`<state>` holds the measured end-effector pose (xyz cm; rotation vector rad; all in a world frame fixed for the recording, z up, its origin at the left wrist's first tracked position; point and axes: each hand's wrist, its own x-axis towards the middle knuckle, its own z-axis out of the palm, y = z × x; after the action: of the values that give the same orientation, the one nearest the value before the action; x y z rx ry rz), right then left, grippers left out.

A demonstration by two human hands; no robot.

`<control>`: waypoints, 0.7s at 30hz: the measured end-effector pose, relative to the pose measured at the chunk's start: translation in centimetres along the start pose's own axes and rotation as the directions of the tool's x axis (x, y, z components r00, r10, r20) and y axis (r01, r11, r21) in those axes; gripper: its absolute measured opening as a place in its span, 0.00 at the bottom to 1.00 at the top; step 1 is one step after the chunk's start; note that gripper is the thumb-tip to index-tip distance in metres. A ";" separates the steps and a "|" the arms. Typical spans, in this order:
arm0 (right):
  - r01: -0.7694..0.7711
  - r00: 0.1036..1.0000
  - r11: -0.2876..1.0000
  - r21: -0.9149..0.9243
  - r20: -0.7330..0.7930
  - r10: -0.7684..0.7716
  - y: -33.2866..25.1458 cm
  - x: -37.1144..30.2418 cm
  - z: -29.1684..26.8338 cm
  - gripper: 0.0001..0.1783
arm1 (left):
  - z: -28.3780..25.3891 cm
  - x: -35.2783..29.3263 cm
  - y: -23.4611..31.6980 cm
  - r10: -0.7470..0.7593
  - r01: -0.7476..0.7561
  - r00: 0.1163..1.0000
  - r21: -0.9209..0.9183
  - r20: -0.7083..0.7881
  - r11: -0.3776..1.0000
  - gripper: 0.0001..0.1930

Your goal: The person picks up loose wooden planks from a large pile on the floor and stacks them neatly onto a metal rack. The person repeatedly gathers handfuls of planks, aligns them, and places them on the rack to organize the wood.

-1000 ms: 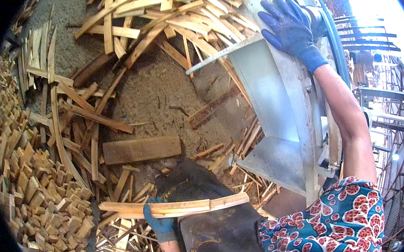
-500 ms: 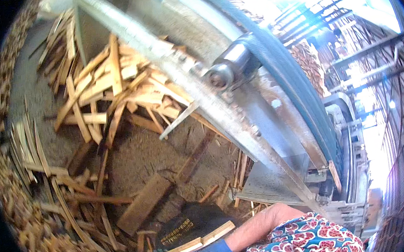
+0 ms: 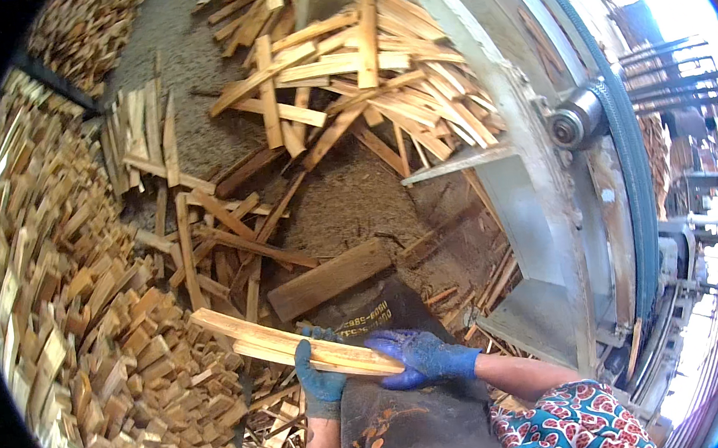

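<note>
A big stack of short, rough-cut wood blocks [image 3: 85, 337] fills the left side, pale and splintery. To the right rises a grey metal machine frame [image 3: 544, 172] with a round pulley [image 3: 570, 126] and a dark belt [image 3: 629, 155] curving along its edge. Between them lies a sawdust-covered floor [image 3: 348, 199], strewn with a loose heap of thin offcut slats [image 3: 362, 77]; a bare strip runs down the middle. A thick brown plank [image 3: 330, 279] lies flat there, just above a dark apron [image 3: 412, 417] on the person's lap.

A bundle of long, flat, pale wood strips [image 3: 288, 343] sits across the lap, its long axis running from upper left down to lower right. The left hand [image 3: 320, 379], in a blue textured glove, curls around the bundle from below near its middle. The right hand [image 3: 424, 356], gloved alike, is closed on the lower right end.
</note>
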<state>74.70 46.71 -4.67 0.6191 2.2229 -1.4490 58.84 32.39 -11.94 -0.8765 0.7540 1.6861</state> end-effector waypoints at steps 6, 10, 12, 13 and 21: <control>0.067 0.968 0.954 0.291 0.214 -0.133 -3.1 3.5 -3.5 0.47 | 4.2 -2.2 3.4 0.294 -0.288 0.950 -0.070 0.100 0.955 0.25; 0.023 0.967 0.973 0.229 0.240 -0.079 -4.7 5.6 -9.7 0.46 | 10.7 -2.1 5.6 0.287 -0.287 0.947 -0.021 0.148 0.958 0.32; -0.012 0.960 0.972 0.236 0.274 -0.055 -6.6 7.3 -13.2 0.46 | 13.8 -0.6 7.4 0.317 -0.311 0.917 -0.062 0.242 0.948 0.35; -0.028 0.957 0.971 0.236 0.287 -0.042 -7.0 8.1 -15.1 0.46 | 15.2 0.2 8.4 0.363 -0.360 0.900 -0.061 0.242 0.931 0.35; -0.050 0.890 0.998 0.025 0.455 0.033 -4.5 16.8 -28.5 0.41 | 25.2 5.1 17.2 0.560 -0.550 0.822 -0.118 0.099 0.827 0.40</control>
<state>55.63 73.74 -0.10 0.2919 1.8086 -1.4399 36.57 51.24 -1.69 -0.6212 0.9120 2.2851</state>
